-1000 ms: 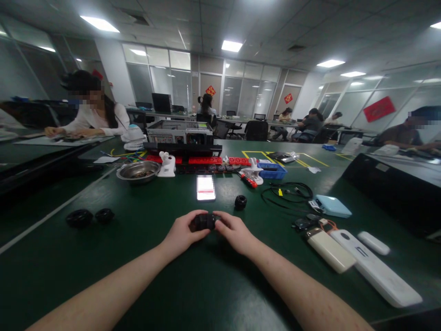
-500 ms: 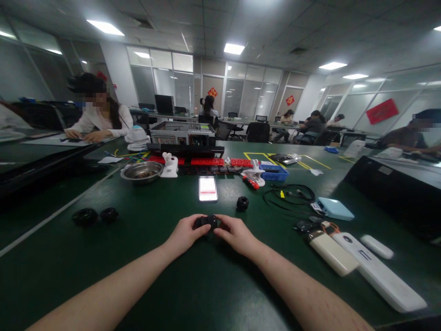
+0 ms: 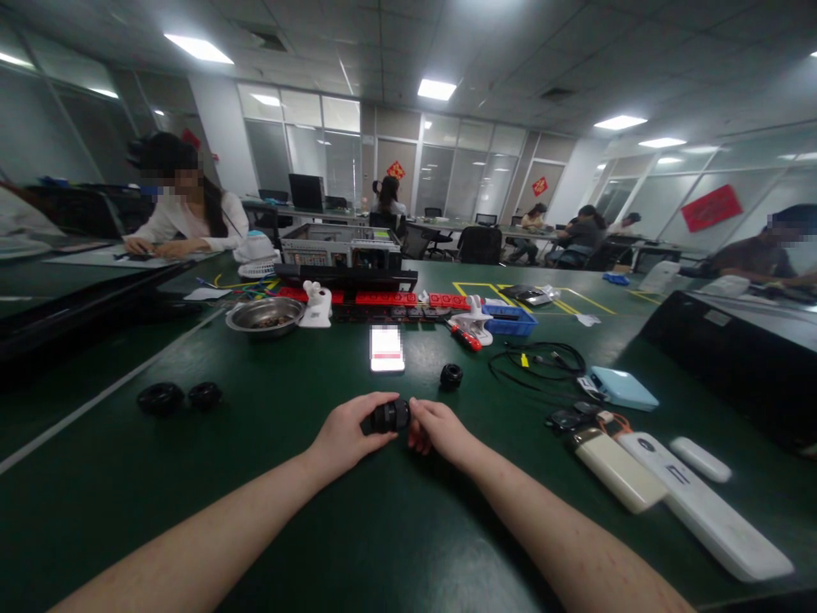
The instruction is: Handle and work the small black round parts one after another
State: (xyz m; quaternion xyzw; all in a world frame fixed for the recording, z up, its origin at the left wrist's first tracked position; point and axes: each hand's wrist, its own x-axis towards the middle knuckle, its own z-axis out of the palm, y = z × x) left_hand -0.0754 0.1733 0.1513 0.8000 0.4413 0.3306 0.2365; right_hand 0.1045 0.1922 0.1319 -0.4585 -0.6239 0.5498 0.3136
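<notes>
My left hand [image 3: 350, 436] is closed around a black ribbed cylindrical fitting [image 3: 391, 415], with thumb in front and fingers behind. The fitting lies sideways, low over the green table. At its right end is my right hand [image 3: 440, 432], thumb and index finger pinched close to the fitting and the other fingers curled under. What that pinch holds, if anything, is hidden. A smaller black ring-shaped part [image 3: 451, 376] stands on the table beyond my right hand. Farther left lie a large black ring-shaped part [image 3: 160, 398] and a smaller one [image 3: 204, 395].
Ahead lies a lit phone [image 3: 386, 349], with a metal bowl [image 3: 265, 317] left of it. A screwdriver [image 3: 467, 337], a blue tray [image 3: 509, 320] and a coiled cable [image 3: 542, 359] are to the right. Power banks [image 3: 619, 468] lie nearer. A co-worker [image 3: 182, 204] sits at left.
My right hand has shifted slightly right along the fitting, its fingers now curled, uncovering more of the fitting's right end. My left hand still holds it.
</notes>
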